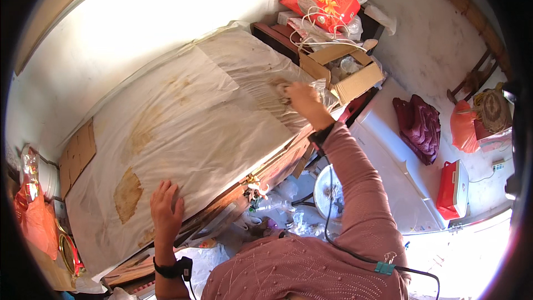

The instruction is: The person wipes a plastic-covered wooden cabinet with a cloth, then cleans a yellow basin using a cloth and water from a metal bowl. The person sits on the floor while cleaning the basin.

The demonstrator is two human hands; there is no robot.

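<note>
A wide surface lies before me under a stained, wrinkled plastic sheet (200,125). My left hand (166,208) rests palm down on its near left part, fingers extended, with nothing in it. Beside that hand is a large brown stain (128,196). Farther off to the right, my right hand (303,96) bends over the sheet with its fingers bunched. A small brownish patch shows at those fingertips; I cannot tell whether it is a rag or folded sheet. Creases in the plastic run leftward from there, and loose clear plastic (327,91) lies just right of the hand.
An open cardboard box (354,81) stands just beyond my right hand, near white cables and a red gift bag (320,2). A white chest freezer or fridge (387,162) carries a maroon folded cloth (416,127) and a red cooler box (452,189). Below is a white basin (322,189).
</note>
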